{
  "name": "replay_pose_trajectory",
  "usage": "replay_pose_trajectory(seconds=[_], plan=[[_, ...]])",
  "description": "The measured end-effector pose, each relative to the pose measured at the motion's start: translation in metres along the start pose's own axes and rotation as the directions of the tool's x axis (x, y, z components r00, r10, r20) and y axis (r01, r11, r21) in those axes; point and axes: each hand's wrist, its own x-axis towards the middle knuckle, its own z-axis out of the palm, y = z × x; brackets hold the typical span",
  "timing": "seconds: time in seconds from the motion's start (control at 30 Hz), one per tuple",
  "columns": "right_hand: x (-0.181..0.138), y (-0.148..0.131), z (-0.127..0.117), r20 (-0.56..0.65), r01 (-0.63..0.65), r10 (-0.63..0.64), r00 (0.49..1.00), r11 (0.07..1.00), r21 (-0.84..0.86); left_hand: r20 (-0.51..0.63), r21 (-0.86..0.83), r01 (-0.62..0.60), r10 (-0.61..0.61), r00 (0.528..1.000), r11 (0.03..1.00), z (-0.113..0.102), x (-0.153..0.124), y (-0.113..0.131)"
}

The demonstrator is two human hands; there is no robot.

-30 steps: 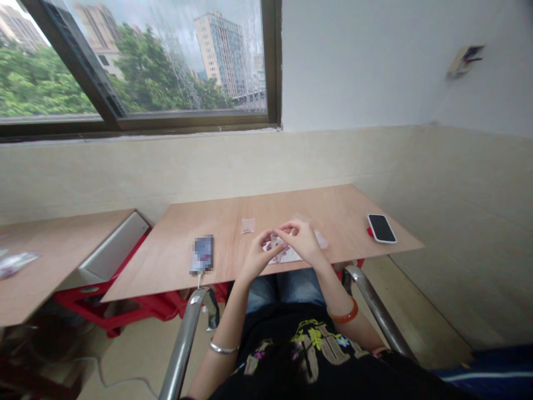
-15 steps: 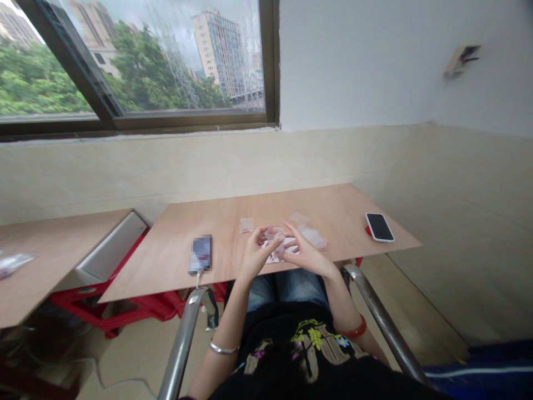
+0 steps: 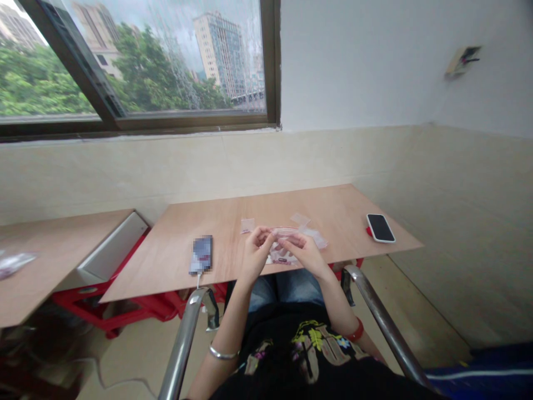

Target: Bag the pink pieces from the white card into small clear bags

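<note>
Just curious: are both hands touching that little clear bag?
Touching. The head view shows the left hand and right hand pinching the clear bag between them.

Clear bag (image 3: 283, 244), tan table (image 3: 233, 222), white-rimmed black phone (image 3: 381, 228).

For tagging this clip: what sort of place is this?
Probably a plain upper-floor workroom or classroom: bare plywood desks in a row, a window facing tower blocks, and hands handling a small clear bag.

Plain room: wooden desks (image 3: 233, 222), city-view window (image 3: 137, 61).
</note>
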Motion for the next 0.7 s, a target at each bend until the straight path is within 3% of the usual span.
replay_pose_trajectory(seconds=[0.1, 0.37, 0.7], plan=[[-0.001, -0.005, 0.0, -0.022, 0.021, -0.022, 1.0, 1.0, -0.022, 0.001, 0.013, -0.012, 0.012, 1.0, 1.0, 0.0, -0.003, 0.007], [0.002, -0.013, 0.003, -0.229, 0.077, -0.087, 0.969, 0.996, -0.053, -0.022, 0.078, -0.04, 0.041, 0.999, 0.996, -0.001, -0.007, 0.016], [0.001, -0.015, 0.006, -0.299, 0.107, -0.119, 0.947, 0.993, -0.058, -0.042, 0.164, -0.1, 0.108, 0.993, 0.981, 0.001, -0.009, 0.018]])
